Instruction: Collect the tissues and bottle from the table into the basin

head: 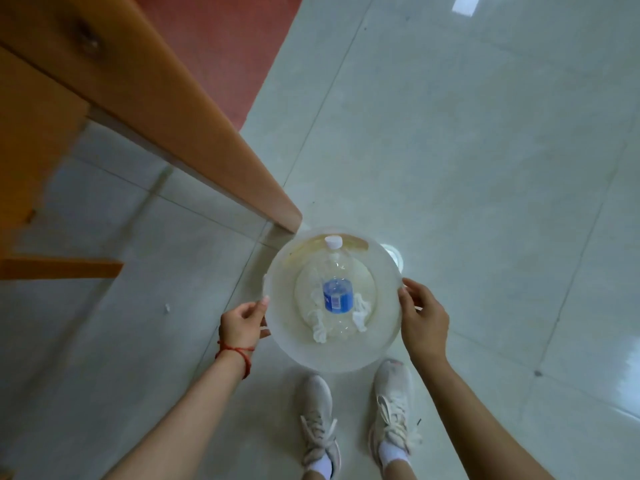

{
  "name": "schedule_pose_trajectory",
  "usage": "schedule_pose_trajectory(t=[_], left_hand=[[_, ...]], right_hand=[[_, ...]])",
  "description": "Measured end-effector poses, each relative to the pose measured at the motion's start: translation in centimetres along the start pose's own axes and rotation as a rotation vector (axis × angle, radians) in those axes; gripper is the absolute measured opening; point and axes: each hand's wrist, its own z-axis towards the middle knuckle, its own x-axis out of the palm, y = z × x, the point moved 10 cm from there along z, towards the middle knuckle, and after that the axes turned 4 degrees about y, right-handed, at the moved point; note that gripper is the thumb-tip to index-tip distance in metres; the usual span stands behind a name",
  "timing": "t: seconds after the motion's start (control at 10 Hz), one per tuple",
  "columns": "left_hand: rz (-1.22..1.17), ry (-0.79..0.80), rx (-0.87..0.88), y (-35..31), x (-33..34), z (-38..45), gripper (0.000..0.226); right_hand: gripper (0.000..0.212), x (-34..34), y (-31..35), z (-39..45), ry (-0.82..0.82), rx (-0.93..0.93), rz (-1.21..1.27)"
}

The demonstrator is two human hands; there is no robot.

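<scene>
Both hands, left (242,322) and right (424,317), grip opposite rims of the clear basin (346,355) above the floor, the bottle (336,292) and tissues (360,311) inside, so tilting it could roll them out.

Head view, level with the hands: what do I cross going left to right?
Left hand → basin rim → tissue → bottle → tissue → right hand.

bottle (336,295) has a blue label — print too blurred, perhaps unreadable.
</scene>
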Motion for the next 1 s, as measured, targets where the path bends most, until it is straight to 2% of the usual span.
schedule_pose_trajectory(t=[0.3,0.6,0.8,0.9,1.0], left_hand=[[-0.001,-0.046,-0.013,4.0,1.3,6.4,0.021],[-0.042,-0.058,-0.017,5.0,2.5,7.7,0.028],[0.11,-0.085,-0.036,4.5,1.6,6.0,0.034],[0.178,-0.096,0.043,2.0,1.2,3.2,0.033],[0.217,-0.055,0.035,-0.6,1.3,-0.8,0.035]], right_hand=[[0.023,5.3,-5.0,3.4,0.036,0.037,-0.03],[0.025,7.1,-6.8,4.9,0.097,0.053,-0.079],[0.03,6.5,-6.0,4.0,0.159,0.065,-0.12],[0.031,4.9,-4.2,2.7,0.144,0.066,-0.099],[0.031,2.8,-1.6,0.8,0.145,0.082,-0.073]])
